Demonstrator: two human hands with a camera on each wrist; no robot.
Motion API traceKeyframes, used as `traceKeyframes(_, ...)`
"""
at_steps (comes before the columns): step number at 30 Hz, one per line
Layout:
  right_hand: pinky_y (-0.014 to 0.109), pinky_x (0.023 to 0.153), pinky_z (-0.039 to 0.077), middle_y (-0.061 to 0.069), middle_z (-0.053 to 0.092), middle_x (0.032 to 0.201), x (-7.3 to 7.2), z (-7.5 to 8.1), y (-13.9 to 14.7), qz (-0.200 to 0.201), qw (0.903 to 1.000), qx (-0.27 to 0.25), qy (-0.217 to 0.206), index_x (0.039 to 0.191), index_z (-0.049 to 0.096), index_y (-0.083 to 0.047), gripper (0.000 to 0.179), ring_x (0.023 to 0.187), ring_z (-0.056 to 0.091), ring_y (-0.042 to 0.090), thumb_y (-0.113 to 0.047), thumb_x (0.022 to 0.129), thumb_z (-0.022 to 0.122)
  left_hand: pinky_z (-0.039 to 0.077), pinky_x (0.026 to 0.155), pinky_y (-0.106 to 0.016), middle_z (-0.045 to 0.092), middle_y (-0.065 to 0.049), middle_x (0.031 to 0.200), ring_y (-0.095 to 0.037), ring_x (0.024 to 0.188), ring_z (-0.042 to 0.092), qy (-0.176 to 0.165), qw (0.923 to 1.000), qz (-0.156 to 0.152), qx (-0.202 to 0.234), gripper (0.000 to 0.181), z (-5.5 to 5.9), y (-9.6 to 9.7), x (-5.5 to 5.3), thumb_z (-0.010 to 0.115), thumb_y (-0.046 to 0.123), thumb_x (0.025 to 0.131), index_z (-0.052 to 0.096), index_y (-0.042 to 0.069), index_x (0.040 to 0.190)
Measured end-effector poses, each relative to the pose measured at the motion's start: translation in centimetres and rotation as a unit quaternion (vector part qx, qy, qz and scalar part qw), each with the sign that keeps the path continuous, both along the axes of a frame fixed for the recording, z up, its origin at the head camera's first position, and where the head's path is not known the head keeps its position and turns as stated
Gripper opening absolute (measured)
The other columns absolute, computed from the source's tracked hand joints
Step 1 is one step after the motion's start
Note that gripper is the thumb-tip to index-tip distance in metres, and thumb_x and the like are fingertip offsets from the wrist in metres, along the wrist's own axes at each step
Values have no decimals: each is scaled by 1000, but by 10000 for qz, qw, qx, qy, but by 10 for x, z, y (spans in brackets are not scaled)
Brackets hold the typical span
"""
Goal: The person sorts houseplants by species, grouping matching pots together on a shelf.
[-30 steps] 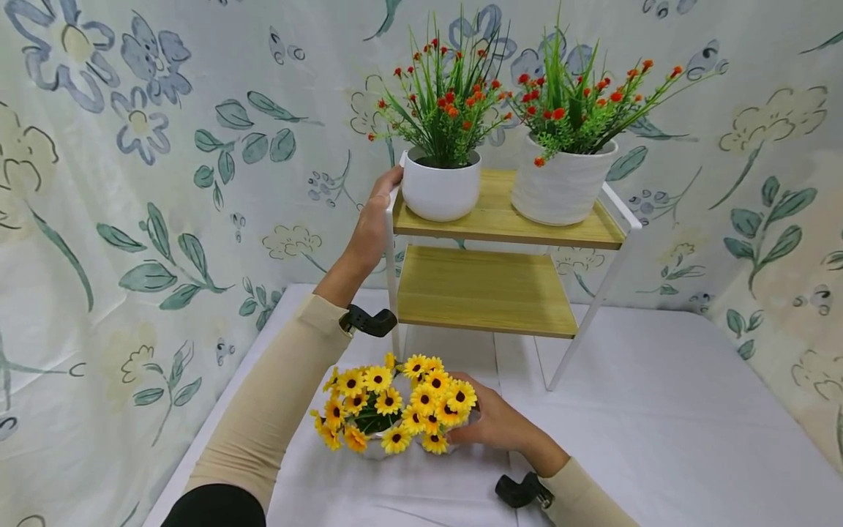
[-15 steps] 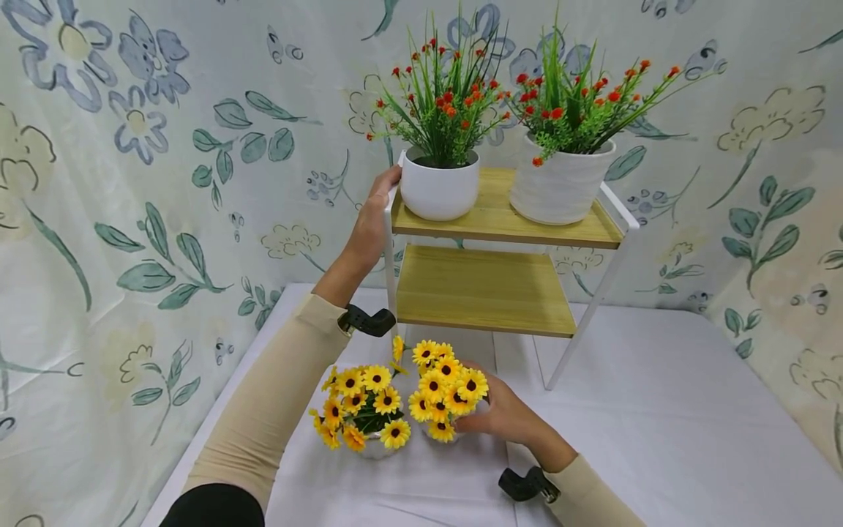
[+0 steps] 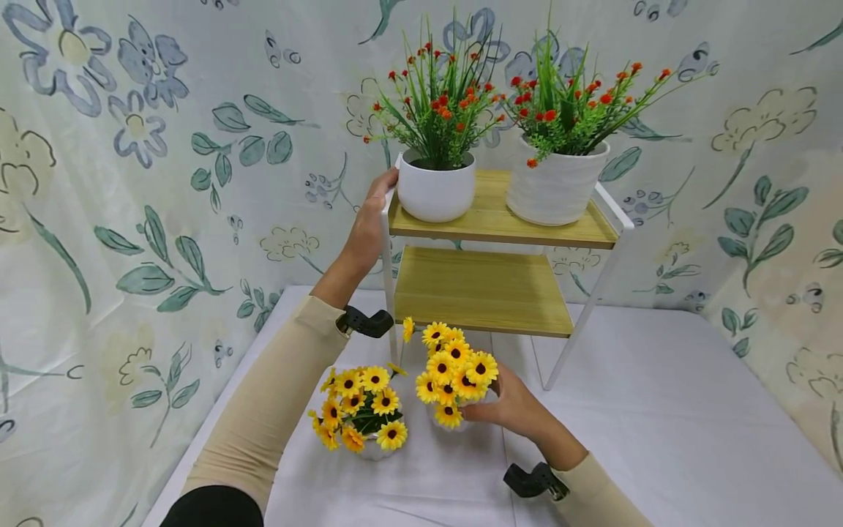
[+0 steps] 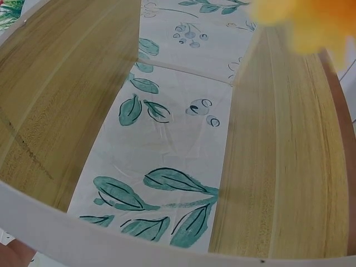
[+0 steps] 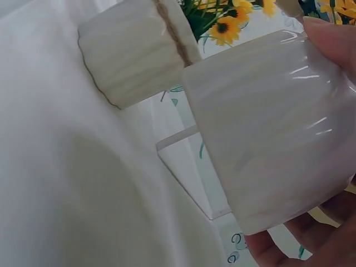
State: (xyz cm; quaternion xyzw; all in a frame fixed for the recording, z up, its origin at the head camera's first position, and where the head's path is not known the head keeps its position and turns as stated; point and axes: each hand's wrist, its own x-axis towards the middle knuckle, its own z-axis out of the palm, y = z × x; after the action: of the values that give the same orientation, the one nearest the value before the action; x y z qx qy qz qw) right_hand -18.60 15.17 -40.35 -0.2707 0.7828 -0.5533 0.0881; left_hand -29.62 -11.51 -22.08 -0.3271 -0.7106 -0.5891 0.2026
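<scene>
My left hand (image 3: 365, 227) grips the white left side frame of a two-tier plant stand (image 3: 484, 289); a bit of that hand (image 4: 14, 255) shows in the left wrist view's lower corner. Fingers and thumb of my right hand (image 3: 520, 410) curl round a glossy white flowerpot (image 5: 267, 128) of yellow daisy-like flowers (image 3: 454, 369). This pot is held up off the cloth, in front of the stand's lower board. To its left, a second white pot (image 3: 377, 450) with similar flowers stands on the cloth; the right wrist view shows a brown cord round its rim.
Two white pots bear green plants with small red flowers: a smooth one (image 3: 437, 192) and a ribbed one (image 3: 556, 187), both on the stand's top board. A white cloth (image 3: 658, 424) covers the table. Floral fabric (image 3: 197, 183) hangs behind and at the sides.
My right hand has carried its flowerpot up and to the right, away from the second yellow-flowered pot and towards the stand. My left hand has kept its grip on the frame.
</scene>
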Motion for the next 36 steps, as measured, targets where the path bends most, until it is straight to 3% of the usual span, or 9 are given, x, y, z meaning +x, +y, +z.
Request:
traceKeyframes(6, 66, 106, 23, -6, 52, 135, 2, 10, 7, -106, 9997, -206, 85, 137, 46, -25, 71, 127, 45, 24, -21, 75, 81, 15, 115, -34, 19, -11, 156, -20, 142, 19, -75, 9999, 83, -70, 59, 4, 1, 5, 15, 24, 97, 20, 4, 152)
traceKeyframes(14, 65, 107, 21, -3, 50, 137, 4, 26, 15, -362, 9981, -435, 232, 140, 44, -20, 75, 129, 43, 25, -16, 74, 81, 14, 116, -35, 17, -16, 156, -22, 142, 18, -340, 9993, 100, -95, 58, 21, 7, 33, 15, 18, 96, 19, -2, 151)
traceKeyframes(21, 66, 107, 18, -3, 50, 138, 5, 39, 25, -652, 9963, -514, 245, 139, 45, -20, 74, 130, 42, 22, -14, 75, 81, 13, 116, -40, 17, -12, 156, -19, 142, 18, -406, 9991, 110, -88, 58, 20, 7, 31, 17, 19, 96, 19, 0, 152)
traceKeyframes(31, 63, 106, 26, 1, 48, 139, 7, 55, 41, -765, 9939, -723, 325, 141, 42, -19, 72, 126, 45, 20, -10, 79, 77, 13, 116, -39, 17, -20, 155, -28, 143, 16, -51, 9999, 8, -114, 56, 17, 5, 31, 13, 15, 98, 19, -6, 150)
traceKeyframes(36, 48, 109, 31, 0, 43, 144, 8, 61, 45, -841, 9922, -830, 385, 144, 37, -19, 76, 130, 41, 18, -6, 80, 76, 12, 116, -42, 17, -26, 153, -32, 143, 15, 113, 9999, -75, -68, 60, 17, 6, 32, 12, 16, 95, 18, -10, 148)
